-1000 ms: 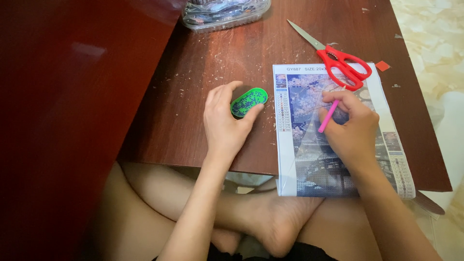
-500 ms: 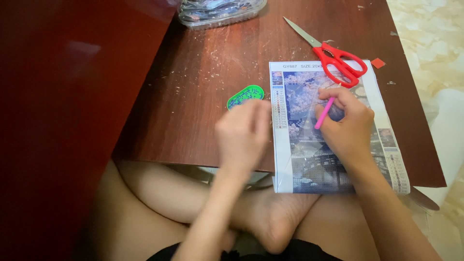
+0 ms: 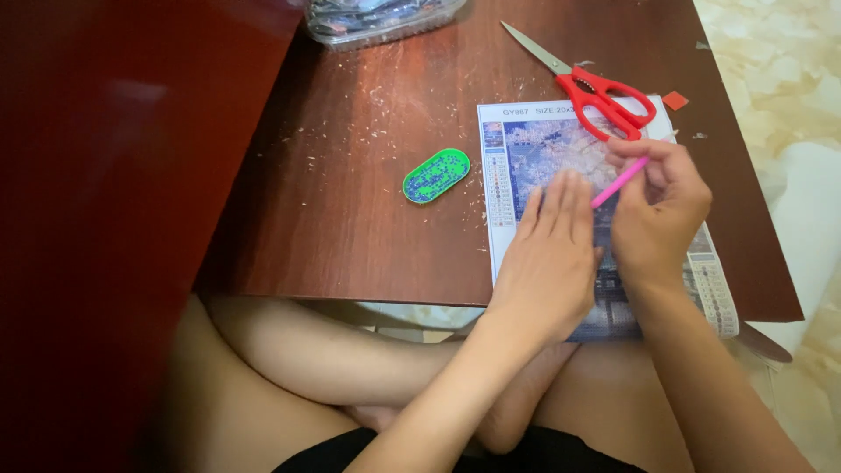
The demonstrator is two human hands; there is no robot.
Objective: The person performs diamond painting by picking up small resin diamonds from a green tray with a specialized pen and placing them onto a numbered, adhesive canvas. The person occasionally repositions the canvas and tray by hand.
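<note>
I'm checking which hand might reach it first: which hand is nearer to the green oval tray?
Left. The left hand lies flat on the canvas, just right of the green oval tray. The right hand, holding the pink pen, is farther right.

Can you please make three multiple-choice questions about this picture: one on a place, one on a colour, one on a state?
1. Where does the green oval tray lie?
A. left of the picture canvas
B. on the scissors
C. in the left hand

2. What colour are the scissors handles?
A. blue
B. red
C. yellow

3. How is the left hand?
A. flat on the canvas
B. closed on the tray
C. lifted off the table

Answers: 1 A, it sits on bare table beside the canvas. 2 B, both loops are red. 3 A, fingers spread flat; the right hand holds the pink pen.
</note>
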